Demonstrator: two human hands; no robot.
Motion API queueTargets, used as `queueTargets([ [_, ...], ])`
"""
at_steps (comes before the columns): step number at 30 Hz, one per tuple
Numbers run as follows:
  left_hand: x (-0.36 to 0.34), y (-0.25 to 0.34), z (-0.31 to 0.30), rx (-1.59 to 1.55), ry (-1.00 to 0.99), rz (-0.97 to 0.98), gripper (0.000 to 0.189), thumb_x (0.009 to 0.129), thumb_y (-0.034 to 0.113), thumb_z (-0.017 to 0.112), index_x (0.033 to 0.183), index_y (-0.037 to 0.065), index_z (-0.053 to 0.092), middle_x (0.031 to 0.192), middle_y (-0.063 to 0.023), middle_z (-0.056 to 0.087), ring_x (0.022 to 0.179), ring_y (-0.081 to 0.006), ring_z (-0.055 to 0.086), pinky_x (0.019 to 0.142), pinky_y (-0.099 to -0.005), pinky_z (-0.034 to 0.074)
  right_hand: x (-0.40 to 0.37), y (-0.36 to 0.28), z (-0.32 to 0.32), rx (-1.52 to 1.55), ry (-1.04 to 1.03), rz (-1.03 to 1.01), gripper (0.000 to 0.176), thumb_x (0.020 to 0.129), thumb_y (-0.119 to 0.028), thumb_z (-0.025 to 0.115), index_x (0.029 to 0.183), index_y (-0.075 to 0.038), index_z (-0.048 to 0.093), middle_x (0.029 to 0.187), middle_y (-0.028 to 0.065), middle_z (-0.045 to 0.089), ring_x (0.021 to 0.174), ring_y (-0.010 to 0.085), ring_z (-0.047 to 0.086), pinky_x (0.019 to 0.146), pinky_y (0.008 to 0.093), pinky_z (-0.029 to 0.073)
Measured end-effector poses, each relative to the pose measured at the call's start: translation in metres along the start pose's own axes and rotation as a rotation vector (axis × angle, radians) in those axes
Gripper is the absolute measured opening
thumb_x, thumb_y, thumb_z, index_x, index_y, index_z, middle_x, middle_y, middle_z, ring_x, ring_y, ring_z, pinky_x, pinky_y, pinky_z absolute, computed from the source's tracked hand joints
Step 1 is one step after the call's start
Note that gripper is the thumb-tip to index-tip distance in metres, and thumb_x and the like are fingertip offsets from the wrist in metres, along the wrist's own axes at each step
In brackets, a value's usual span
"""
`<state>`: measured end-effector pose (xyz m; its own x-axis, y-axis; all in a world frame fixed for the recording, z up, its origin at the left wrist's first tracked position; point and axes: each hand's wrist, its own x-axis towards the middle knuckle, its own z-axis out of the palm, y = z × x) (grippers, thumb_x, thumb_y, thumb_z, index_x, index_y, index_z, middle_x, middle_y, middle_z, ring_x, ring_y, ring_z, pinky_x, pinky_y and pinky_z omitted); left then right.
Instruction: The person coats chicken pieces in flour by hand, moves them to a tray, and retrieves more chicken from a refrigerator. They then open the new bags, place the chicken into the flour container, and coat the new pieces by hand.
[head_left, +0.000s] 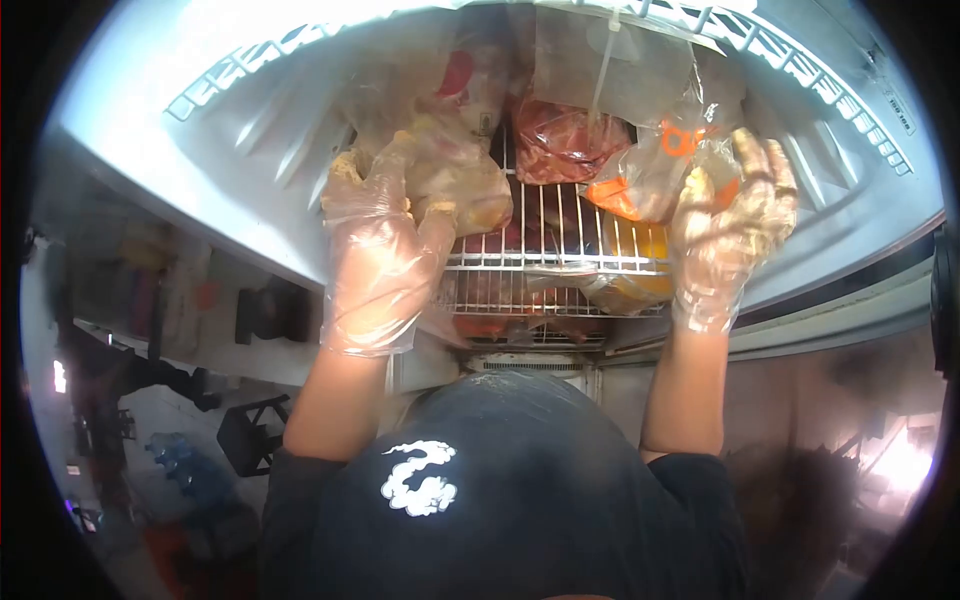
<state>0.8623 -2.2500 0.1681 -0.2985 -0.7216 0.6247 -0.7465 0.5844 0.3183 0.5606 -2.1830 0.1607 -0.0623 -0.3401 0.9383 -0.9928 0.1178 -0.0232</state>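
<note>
My left hand [385,245], in a clear plastic glove with yellowish crumbly coating on its fingers, reaches up into the fridge. Its fingers are apart and lie against a clear bag of pale food [465,185] on the wire shelf [560,262]. On the other side my right hand [735,225], gloved and coated the same way, has its fingers stretched and spread. Its thumb overlaps the edge of a clear bag with orange print [650,175]. Between the two hands sits a plastic bag of red meat [570,140].
A white wire rack [790,65] curves along the top. Below the shelf, a yellow package [640,250] and more bagged food show through the bars. The fridge's white side walls [200,170] flank both arms. Blue bottles [175,455] stand at the lower left.
</note>
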Motion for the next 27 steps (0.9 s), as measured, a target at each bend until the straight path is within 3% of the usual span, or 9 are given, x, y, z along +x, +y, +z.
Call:
queueTargets([
  [6,-0.001,-0.008,0.010,-0.501,0.038,-0.186,0.038,0.090,0.000,0.077,0.128,-0.002,0.069,0.132,-0.0149,0.068,0.117,-0.0230,0.065,0.105,-0.0389,0.052,-0.010,-0.053,-0.022,0.342,-0.304,-0.021,0.038,0.077,-0.018,0.088,0.113,-0.008,0.078,0.115,0.0139,0.072,0.110,0.0342,0.067,0.097,0.0492,0.051],
  [12,0.001,-0.007,0.005,-0.938,0.226,-0.269,0.030,0.099,-0.002,0.071,0.129,-0.003,0.068,0.125,-0.0097,0.072,0.115,-0.0169,0.066,0.103,-0.0318,0.051,-0.020,-0.063,-0.010,0.604,-0.459,0.006,0.050,0.080,-0.031,0.088,0.119,-0.002,0.075,0.119,0.0171,0.072,0.110,0.0371,0.068,0.096,0.0507,0.051],
  [16,0.018,0.020,-0.013,-0.957,0.154,-0.064,0.023,0.101,0.004,0.068,0.123,-0.005,0.070,0.121,-0.0127,0.074,0.115,-0.0173,0.067,0.104,-0.0317,0.050,-0.017,-0.088,-0.013,0.715,-0.499,0.071,0.071,0.077,-0.033,0.093,0.134,0.000,0.067,0.128,0.0214,0.072,0.119,0.0401,0.067,0.103,0.0494,0.052],
  [17,0.025,0.021,-0.008,-0.745,0.181,0.053,0.020,0.102,0.008,0.067,0.117,-0.005,0.072,0.114,-0.0147,0.076,0.110,-0.0190,0.069,0.100,-0.0332,0.053,-0.014,-0.099,-0.015,0.730,-0.510,0.099,0.078,0.077,-0.036,0.094,0.139,0.001,0.064,0.130,0.0221,0.071,0.121,0.0411,0.067,0.105,0.0495,0.052],
  [18,0.026,0.035,-0.009,-0.900,0.097,-0.025,0.019,0.101,0.008,0.068,0.114,-0.004,0.073,0.108,-0.0164,0.077,0.102,-0.0233,0.072,0.095,-0.0363,0.055,-0.019,-0.105,-0.006,0.862,-0.487,0.111,0.086,0.082,-0.039,0.091,0.150,0.000,0.054,0.135,0.0237,0.069,0.130,0.0422,0.064,0.111,0.0502,0.049],
  [19,0.031,0.038,-0.005,-0.806,0.104,0.128,0.023,0.100,0.005,0.067,0.119,-0.006,0.073,0.120,-0.0163,0.076,0.114,-0.0240,0.070,0.103,-0.0367,0.053,-0.023,-0.107,0.003,0.878,-0.443,0.061,0.082,0.086,-0.036,0.087,0.151,0.000,0.053,0.138,0.0236,0.067,0.132,0.0411,0.063,0.113,0.0496,0.049],
  [22,0.029,0.069,-0.002,-0.620,-0.057,0.390,0.024,0.094,0.011,0.067,0.113,-0.002,0.073,0.118,-0.0172,0.074,0.109,-0.0320,0.071,0.099,-0.0428,0.054,-0.045,-0.101,0.022,0.870,-0.660,0.095,0.059,0.097,-0.017,0.075,0.151,-0.004,0.056,0.145,0.0148,0.065,0.131,0.0302,0.064,0.114,0.0442,0.050],
  [24,0.016,0.090,0.004,-0.362,-0.139,0.634,0.033,0.082,0.018,0.067,0.111,0.003,0.072,0.112,-0.0160,0.071,0.109,-0.0359,0.069,0.096,-0.0496,0.055,-0.045,-0.096,0.028,0.874,-0.775,0.097,0.052,0.097,-0.016,0.075,0.145,-0.003,0.058,0.138,0.0136,0.066,0.124,0.0285,0.065,0.108,0.0424,0.051],
  [27,0.008,0.110,0.010,-0.388,-0.187,0.732,0.037,0.083,0.016,0.072,0.118,0.001,0.072,0.119,-0.0187,0.071,0.115,-0.0388,0.067,0.102,-0.0493,0.054,-0.043,-0.090,0.030,0.979,-0.770,0.264,0.042,0.098,-0.015,0.075,0.136,-0.003,0.061,0.129,0.0118,0.068,0.115,0.0260,0.067,0.100,0.0398,0.052],
])
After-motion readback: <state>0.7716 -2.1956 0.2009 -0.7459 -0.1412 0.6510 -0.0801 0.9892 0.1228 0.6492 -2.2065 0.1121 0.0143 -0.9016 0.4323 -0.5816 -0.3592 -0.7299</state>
